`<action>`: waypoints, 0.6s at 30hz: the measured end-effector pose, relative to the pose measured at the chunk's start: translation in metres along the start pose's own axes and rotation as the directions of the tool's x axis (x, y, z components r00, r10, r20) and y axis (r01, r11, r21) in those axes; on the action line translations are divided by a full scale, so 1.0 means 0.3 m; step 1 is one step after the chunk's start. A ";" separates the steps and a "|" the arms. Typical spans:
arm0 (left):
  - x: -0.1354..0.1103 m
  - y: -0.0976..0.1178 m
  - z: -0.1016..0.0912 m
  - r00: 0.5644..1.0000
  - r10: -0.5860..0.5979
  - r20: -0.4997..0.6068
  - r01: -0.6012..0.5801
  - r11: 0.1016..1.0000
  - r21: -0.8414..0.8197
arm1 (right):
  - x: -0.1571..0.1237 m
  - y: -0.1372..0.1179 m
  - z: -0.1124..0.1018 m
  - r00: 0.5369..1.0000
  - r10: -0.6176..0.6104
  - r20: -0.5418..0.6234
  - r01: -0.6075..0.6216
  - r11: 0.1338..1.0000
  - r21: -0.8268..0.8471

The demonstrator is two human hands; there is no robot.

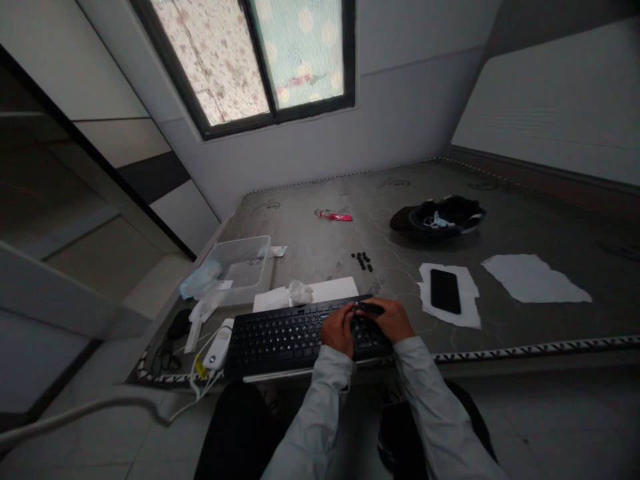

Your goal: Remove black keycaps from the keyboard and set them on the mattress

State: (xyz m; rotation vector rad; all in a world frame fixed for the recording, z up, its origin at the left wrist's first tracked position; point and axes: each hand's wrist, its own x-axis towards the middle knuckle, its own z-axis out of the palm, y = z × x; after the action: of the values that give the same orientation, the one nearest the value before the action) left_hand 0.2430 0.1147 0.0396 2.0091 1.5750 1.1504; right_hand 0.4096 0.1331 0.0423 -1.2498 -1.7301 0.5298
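A black keyboard [280, 337] lies at the near edge of a grey patterned surface [350, 233]. Both hands rest over its right end. My left hand [337, 330] is curled with its fingers pressed down on the keys. My right hand [393, 319] is closed around a small dark tool [369, 308] that points left at the keys near the keyboard's top edge. Several loose black keycaps [363, 260] lie on the surface beyond the keyboard.
A black phone [445, 291] lies on white paper right of the hands. More white paper [533, 277] sits further right, a dark cap [437, 219] behind. A clear plastic tray [240, 268], tissue [300, 292], a red wrapper [336, 216] and a white charger with cables [216, 350] are to the left.
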 end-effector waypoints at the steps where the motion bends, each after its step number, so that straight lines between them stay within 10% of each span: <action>1: 0.000 -0.001 0.000 1.000 0.015 0.006 -0.015 1.000 -0.022 | 0.000 0.002 0.000 1.000 -0.005 -0.010 0.006 1.000 0.009; 18: 0.000 -0.003 0.005 0.999 -0.028 -0.030 0.025 0.994 -0.109 | -0.005 0.009 0.010 0.997 0.078 0.012 -0.077 0.993 -0.093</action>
State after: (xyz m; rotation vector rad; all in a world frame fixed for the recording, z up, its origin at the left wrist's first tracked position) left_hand 0.2436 0.1153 0.0378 1.9044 1.5152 1.2351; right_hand 0.4085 0.1333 0.0382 -1.3859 -1.7411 0.5109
